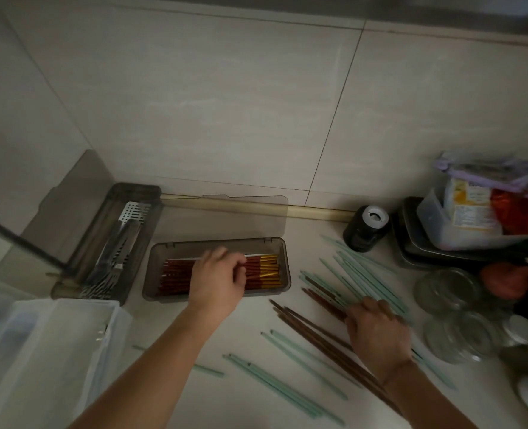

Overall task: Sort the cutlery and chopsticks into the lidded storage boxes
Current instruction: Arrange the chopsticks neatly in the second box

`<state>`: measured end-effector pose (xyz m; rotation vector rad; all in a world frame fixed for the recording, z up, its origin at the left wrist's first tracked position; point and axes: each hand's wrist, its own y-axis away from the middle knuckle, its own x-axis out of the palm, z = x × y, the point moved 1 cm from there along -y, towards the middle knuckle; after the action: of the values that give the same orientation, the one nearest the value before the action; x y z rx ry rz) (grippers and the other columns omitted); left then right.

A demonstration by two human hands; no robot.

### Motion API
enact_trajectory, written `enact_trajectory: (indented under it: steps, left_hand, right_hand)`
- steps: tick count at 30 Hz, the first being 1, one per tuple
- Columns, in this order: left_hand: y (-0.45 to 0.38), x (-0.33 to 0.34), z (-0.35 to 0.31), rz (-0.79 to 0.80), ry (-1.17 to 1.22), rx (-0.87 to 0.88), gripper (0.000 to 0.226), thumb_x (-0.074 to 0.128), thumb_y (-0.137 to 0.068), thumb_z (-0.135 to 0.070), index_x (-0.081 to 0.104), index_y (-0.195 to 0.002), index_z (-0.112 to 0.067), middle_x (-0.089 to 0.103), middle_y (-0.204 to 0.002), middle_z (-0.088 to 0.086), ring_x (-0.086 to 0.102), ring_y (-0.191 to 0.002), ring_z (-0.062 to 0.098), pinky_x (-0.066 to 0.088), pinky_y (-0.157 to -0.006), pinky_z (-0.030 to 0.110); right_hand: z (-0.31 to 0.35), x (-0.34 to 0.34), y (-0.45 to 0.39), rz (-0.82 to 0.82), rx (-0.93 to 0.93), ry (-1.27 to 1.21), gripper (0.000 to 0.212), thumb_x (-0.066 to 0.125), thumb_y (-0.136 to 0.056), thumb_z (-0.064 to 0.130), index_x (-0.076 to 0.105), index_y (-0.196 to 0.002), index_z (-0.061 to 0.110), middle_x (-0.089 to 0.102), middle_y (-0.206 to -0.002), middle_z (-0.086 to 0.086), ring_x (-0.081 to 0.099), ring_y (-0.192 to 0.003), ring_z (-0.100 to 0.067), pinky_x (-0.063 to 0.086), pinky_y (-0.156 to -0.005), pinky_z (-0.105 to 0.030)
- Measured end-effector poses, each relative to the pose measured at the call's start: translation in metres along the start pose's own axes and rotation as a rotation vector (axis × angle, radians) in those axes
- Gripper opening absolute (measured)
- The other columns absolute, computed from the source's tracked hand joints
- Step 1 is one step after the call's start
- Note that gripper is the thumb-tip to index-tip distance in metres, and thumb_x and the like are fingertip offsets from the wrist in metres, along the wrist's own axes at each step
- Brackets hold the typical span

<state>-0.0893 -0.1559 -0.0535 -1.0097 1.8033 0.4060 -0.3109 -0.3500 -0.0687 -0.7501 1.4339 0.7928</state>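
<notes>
1. At the far left stands a clear plastic bin (46, 351), and behind it a grey storage box (108, 246) with its lid open; it holds metal cutlery (117, 255), forks and a slotted tool.
2. In the middle is a second grey box (216, 267), lid open and leaning back against the wall. Inside lie red chopsticks with gold ends (262, 272), all pointing the same way.
3. The left hand (218, 278) reaches forward over this box, the forearm coming from the lower left. Its fingers are curled down onto the red chopsticks and seem to pinch them.
4. To the right, on the white counter (256, 329), loose light green chopsticks (343, 274) are spread, and dark brown chopsticks (315, 331) lie in a diagonal bundle.
5. The right hand (377, 331) lies palm down on the brown and green sticks, fingers bent over them; whether it grasps them or only presses, I cannot tell.
6. At the far right stand glass jars (448, 289), a black can (366, 232) and stacked containers (461, 221).
</notes>
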Motion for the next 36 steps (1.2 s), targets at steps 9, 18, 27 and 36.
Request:
enact_trajectory:
  steps: [9,18,27,36]
  left_hand:
    - [0.066,0.042,-0.06,0.133,0.172,0.787,0.022,0.061,-0.084,-0.019,0.061,-0.106,-0.021,0.054,-0.107,-0.004,0.048,-0.1,0.019,0.039,-0.088,0.033]
    - [0.081,0.048,-0.098,0.093,-0.099,0.695,0.028,0.057,-0.082,-0.025,0.057,-0.111,-0.023,0.061,-0.101,-0.006,0.053,-0.098,0.018,0.032,-0.107,0.047]
    - [0.036,-0.024,-0.003,-0.255,-0.018,0.378,0.013,0.058,-0.09,-0.027,0.06,-0.102,-0.029,0.061,-0.105,-0.012,0.053,-0.102,0.015,0.028,-0.099,0.042]
    - [0.116,-0.027,0.053,-0.051,0.034,0.273,0.014,0.055,-0.085,-0.023,0.06,-0.099,-0.022,0.053,-0.104,-0.006,0.051,-0.098,0.02,0.04,-0.087,0.035]
  right_hand:
    - [0.006,0.007,0.018,0.222,0.155,-0.033,0.02,0.058,-0.084,0.047,0.062,-0.099,0.035,0.047,-0.109,0.008,0.045,-0.105,-0.016,0.048,-0.075,-0.027]
    - [0.03,-0.031,0.038,-0.13,-0.045,-0.104,0.012,0.063,-0.069,0.034,0.065,-0.073,0.023,0.063,-0.063,0.002,0.061,-0.064,-0.029,0.045,-0.056,-0.037]
    - [0.061,-0.049,0.006,-0.253,-0.204,-0.398,0.014,0.06,-0.087,0.016,0.069,-0.096,0.019,0.067,-0.08,0.002,0.064,-0.066,-0.022,0.054,-0.058,-0.032]
    - [0.141,-0.039,-0.093,0.1,-0.353,-0.403,0.024,0.055,-0.092,0.018,0.065,-0.112,0.021,0.066,-0.113,-0.003,0.059,-0.101,-0.023,0.047,-0.083,-0.031]
